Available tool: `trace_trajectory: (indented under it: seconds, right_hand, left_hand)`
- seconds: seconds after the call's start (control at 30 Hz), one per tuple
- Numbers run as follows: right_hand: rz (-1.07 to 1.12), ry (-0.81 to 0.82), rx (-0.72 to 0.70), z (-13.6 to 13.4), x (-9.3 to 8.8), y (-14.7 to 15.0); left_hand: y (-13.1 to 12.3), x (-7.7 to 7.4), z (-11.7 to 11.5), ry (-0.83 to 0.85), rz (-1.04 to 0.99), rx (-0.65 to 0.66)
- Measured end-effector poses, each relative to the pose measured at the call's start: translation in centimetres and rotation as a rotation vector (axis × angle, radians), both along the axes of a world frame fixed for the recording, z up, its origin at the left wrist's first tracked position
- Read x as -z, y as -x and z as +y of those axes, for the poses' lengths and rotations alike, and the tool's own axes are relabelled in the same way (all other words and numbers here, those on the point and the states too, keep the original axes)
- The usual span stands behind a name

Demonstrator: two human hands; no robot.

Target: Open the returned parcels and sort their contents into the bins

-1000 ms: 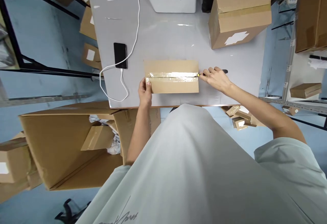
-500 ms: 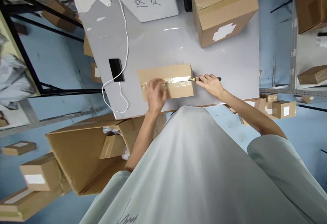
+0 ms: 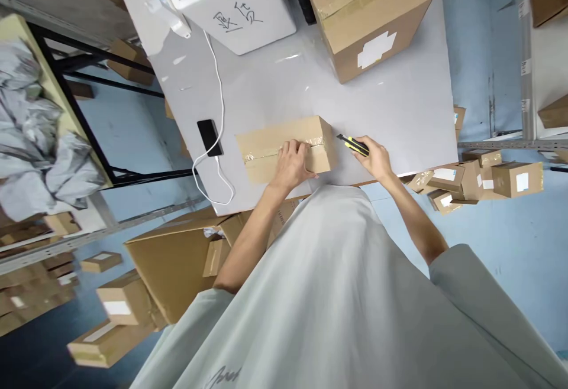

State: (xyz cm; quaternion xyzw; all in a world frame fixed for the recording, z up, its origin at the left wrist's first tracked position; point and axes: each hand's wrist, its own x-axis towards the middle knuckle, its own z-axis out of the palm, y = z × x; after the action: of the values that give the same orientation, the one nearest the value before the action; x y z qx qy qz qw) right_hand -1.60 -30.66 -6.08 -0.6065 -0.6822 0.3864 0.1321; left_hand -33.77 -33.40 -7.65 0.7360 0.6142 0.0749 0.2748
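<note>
A long cardboard box (image 3: 261,140) lies near the front edge of the table, with clear tape along the seam of its top. My left hand (image 3: 293,164) grips it from above, fingertips bent at the seam and thumb by the near edge. To the right of the box, my right hand (image 3: 376,159) is closed round a black and yellow utility knife (image 3: 356,146). The blade points left towards the box's end and is apart from it. Whether the seam has parted under my left fingers is hidden.
A white foam bin (image 3: 248,16) and a large carton (image 3: 373,28) stand at the table's back. Left on the table (image 3: 266,90) lies a phone (image 3: 210,137) with a white cable (image 3: 220,81). A big open carton (image 3: 173,265) stands below the front-left edge.
My right hand has drawn the knife off the box's seam and turned it aside. My left hand has moved right along the top of the box. The head view has shifted.
</note>
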Motion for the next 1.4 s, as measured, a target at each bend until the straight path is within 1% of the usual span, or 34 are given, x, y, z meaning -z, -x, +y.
trace_trajectory:
  seconds: [0.1,0.23,0.43,0.57,0.77,0.9,1.07,1.17,1.27,1.4]
  right_hand:
    - [0.104,0.070,0.063,-1.1,0.5,2.6]
    - [0.141,0.113,0.114,-1.3,0.5,5.0]
    - [0.113,0.140,0.136,-0.5,0.8,6.1]
    - [0.099,0.180,0.142,-0.6,0.9,6.6]
    - [0.105,0.179,0.134,-1.3,0.8,6.6]
    - [0.073,0.165,0.111,-1.2,0.7,6.5]
    - [0.030,0.144,0.070,-0.2,1.2,6.4]
    - [0.034,0.126,0.028,0.0,1.5,5.9]
    - [0.033,0.112,-0.025,-0.6,1.4,4.9]
    - [0.039,0.124,-0.066,-2.6,0.9,3.5]
  left_hand:
    - [-0.2,0.0,-0.7,-0.010,0.019,0.003]
    - [-0.3,-0.2,-2.0,-0.035,0.021,-0.025]
    - [-0.4,-0.3,-2.5,-0.039,0.020,-0.040]
    - [-0.4,-0.4,-2.5,-0.037,0.033,-0.036]
    - [-0.5,-0.4,-2.4,-0.017,-0.006,-0.053]
    - [-0.7,-1.0,-2.0,0.033,-0.029,-0.060]
    - [-1.4,-2.3,-1.3,0.054,0.086,-0.030]
    - [-1.9,-2.9,-1.0,0.078,0.128,-0.021]
    - [-2.1,-3.0,-1.1,0.088,0.134,-0.029]
    - [-2.2,-2.8,-1.5,0.072,0.119,-0.046]
